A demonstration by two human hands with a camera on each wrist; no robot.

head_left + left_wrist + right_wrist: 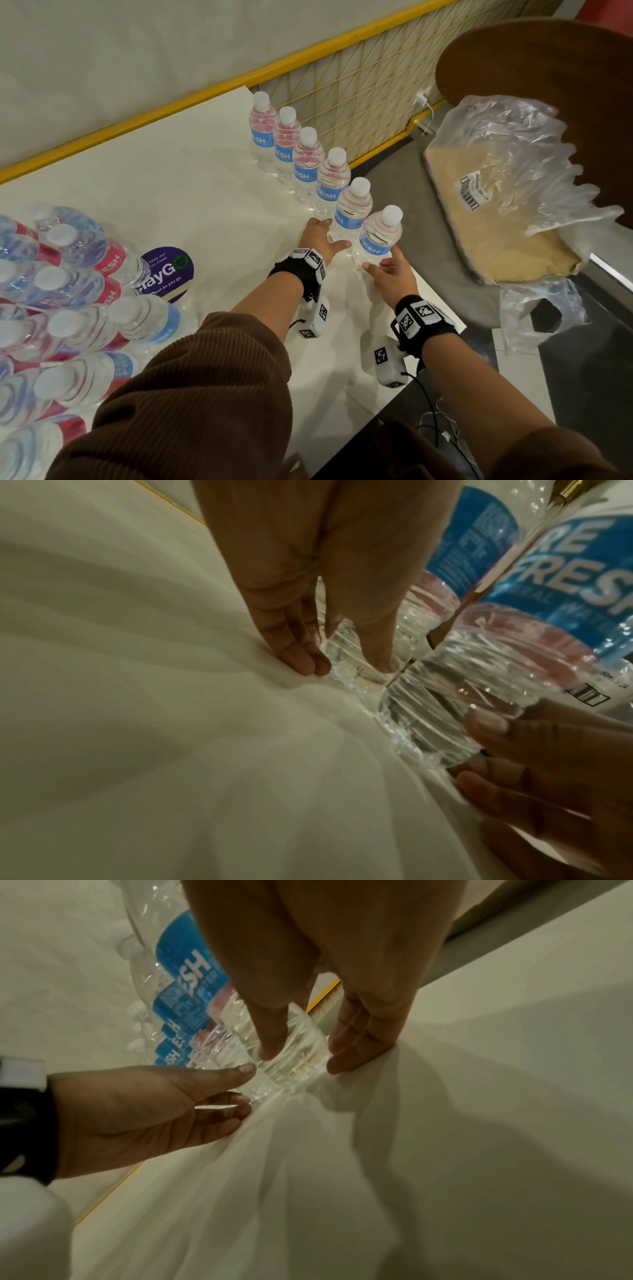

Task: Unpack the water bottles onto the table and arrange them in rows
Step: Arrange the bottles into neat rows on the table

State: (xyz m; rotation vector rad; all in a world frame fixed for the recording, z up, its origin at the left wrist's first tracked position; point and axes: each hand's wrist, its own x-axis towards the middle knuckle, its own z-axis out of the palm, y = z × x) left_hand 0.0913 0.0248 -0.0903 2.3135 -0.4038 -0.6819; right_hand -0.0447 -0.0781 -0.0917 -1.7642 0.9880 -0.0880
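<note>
Our right hand (pixel 388 274) pinches the nearest water bottle (pixel 376 236) low; left hand (pixel 322 238) open at nine o'clock. We'd nudge gently, keeping the tabletop (pixel 191 192) row straight.

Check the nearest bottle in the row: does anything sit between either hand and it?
Nothing visible does. The right hand has fingers around the base of the nearest bottle, and the left hand's thumb reaches toward it from beside the second bottle.

Clear bottles (pixel 376 236) with blue labels, white caps; brown sleeve (pixel 191 404); yellow-framed mesh (pixel 359 89).
</note>
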